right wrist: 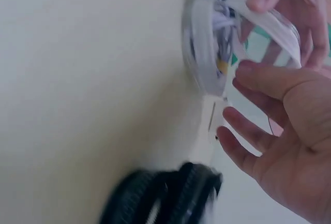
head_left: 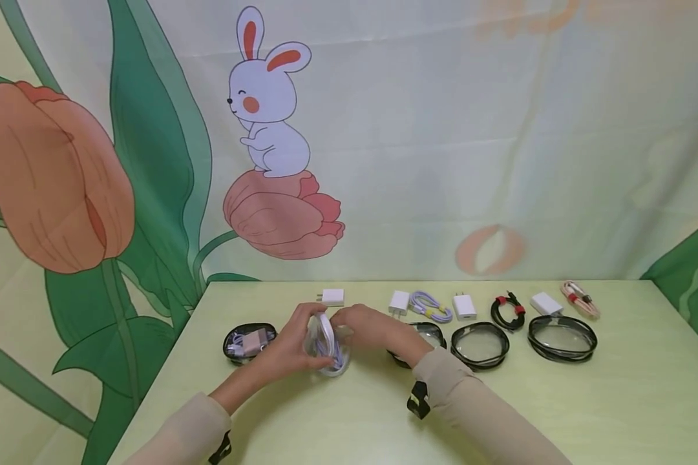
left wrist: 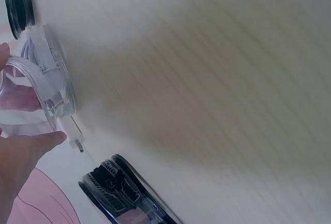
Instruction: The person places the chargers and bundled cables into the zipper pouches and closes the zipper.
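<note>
A small clear pouch with white zipper trim (head_left: 338,369) stands with its lid raised. Inside lies a coiled pale purple cable (right wrist: 223,33) with a yellow tie. My left hand (head_left: 293,345) grips the pouch from the left, fingers at the lid and thumb lower down. On the other side, my right hand (head_left: 375,328) is close to the lid, its fingers loosely extended and holding nothing. In the right wrist view a fingertip is beside the lid's edge; whether it touches, I cannot tell. A white charger plug (head_left: 333,297) lies behind the pouch.
Left stands a black-trimmed clear pouch (head_left: 249,342) with a charger and cable inside. Several black-trimmed pouches (head_left: 480,345) are to the right. Behind them lie white charger plugs (head_left: 464,307), a purple cable (head_left: 432,307), a black cable (head_left: 507,311) and a pink cable (head_left: 580,299).
</note>
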Available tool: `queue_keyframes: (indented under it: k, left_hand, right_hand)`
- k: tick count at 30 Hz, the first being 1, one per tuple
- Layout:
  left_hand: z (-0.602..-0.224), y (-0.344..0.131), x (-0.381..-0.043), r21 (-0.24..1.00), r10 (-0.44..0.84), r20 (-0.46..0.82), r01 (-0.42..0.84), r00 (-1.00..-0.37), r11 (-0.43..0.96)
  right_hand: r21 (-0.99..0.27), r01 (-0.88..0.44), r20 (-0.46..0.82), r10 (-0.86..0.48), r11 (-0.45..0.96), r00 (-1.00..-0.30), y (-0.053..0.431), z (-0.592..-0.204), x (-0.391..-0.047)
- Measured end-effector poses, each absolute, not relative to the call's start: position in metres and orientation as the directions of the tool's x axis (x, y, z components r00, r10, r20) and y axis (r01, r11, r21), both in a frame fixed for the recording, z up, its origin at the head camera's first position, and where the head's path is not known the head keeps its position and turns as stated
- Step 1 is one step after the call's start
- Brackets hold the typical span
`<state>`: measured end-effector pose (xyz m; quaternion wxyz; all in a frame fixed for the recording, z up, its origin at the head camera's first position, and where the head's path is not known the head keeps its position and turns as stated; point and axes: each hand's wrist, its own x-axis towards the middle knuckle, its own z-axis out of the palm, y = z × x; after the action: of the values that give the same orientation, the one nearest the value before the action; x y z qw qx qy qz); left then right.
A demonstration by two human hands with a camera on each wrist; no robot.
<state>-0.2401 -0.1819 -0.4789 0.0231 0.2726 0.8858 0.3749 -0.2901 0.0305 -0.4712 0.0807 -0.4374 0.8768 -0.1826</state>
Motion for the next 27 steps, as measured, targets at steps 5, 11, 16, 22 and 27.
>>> queue_keyframes:
  k: [5,11,16,22,27]
  left_hand:
    - [-0.479,-0.183,-0.242,0.666,0.495,0.167,0.468,-0.853,0.581]
    - [-0.478,-0.185,-0.241,0.669,0.495,0.148,0.455,-0.856,0.587]
    - [-0.478,-0.187,-0.241,0.669,0.489,0.153,0.454,-0.859,0.589]
    - [-0.48,-0.189,-0.241,0.666,0.496,0.173,0.472,-0.851,0.577]
    - [-0.48,-0.19,-0.241,0.664,0.495,0.159,0.464,-0.854,0.586]
  right_hand:
    - [-0.429,-0.674,0.038,-0.734,0.601,-0.678,0.038,-0.466,-0.304]
    - [-0.463,-0.633,0.064,-0.689,0.62,-0.722,0.042,-0.47,-0.322]
    - [-0.502,-0.566,0.042,-0.636,0.653,-0.771,0.04,-0.474,-0.336]
    - [-0.531,-0.53,0.045,-0.602,0.661,-0.797,0.036,-0.483,-0.351]
    - [-0.58,-0.471,0.022,-0.565,0.665,-0.825,0.033,-0.492,-0.36]
